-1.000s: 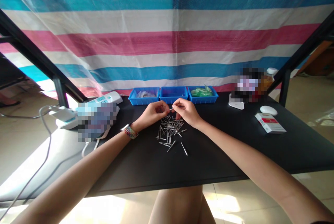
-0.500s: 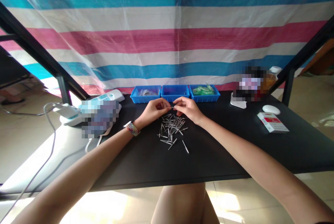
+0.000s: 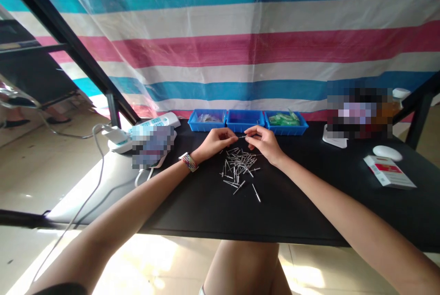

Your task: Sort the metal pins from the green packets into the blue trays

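Left hand (image 3: 216, 143) and right hand (image 3: 266, 145) pinch opposite ends of one metal rivet (image 3: 242, 137); a rivet pile (image 3: 240, 163) lies just nearside of both.

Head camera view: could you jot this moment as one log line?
right hand: pinching metal pin; left hand: at pin's other end; loose pins: piled on black table; blue trays: row of three beyond hands

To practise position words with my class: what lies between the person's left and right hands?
A slim metal pin, spanning the gap between the left hand and the right hand, as the head view shows.
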Action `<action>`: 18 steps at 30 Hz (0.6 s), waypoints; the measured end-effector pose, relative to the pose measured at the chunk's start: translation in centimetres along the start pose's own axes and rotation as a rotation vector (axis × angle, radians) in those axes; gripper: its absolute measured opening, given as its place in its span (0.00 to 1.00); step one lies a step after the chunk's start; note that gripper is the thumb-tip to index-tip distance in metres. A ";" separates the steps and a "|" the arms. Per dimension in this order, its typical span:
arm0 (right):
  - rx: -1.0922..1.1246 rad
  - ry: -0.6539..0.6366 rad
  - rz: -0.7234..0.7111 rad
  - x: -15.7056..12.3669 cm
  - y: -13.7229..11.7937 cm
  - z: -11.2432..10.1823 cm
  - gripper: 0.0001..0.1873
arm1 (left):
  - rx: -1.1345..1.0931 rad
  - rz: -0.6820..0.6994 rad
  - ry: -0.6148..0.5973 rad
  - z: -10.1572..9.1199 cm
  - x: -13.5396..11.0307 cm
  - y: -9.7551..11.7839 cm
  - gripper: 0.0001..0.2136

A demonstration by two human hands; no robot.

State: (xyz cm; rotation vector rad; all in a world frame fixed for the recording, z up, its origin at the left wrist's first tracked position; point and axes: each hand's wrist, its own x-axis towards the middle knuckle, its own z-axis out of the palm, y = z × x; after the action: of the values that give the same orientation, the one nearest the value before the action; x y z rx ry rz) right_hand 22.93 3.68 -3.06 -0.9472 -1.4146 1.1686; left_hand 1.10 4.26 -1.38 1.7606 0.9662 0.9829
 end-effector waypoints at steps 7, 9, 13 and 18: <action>0.033 -0.008 0.012 -0.2 -0.2 -0.1 0.14 | -0.027 0.027 -0.002 -0.1 0.2 -0.6 0.18; 0.043 -0.007 0.004 -0.2 -0.2 0.0 0.15 | -0.038 0.021 0.013 -0.1 0.3 -0.5 0.18; 0.039 -0.040 0.024 -0.2 -0.4 0.0 0.15 | -0.066 0.014 0.039 -0.1 0.4 -0.4 0.18; 0.039 -0.071 0.041 -0.3 -0.5 -0.1 0.16 | -0.079 0.009 0.039 0.0 0.4 -0.4 0.17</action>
State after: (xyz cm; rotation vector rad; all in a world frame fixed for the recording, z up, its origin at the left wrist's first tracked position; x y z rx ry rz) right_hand 23.09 3.35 -2.67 -0.9188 -1.4292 1.2665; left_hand 1.15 4.79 -1.67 1.6877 0.9322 1.0500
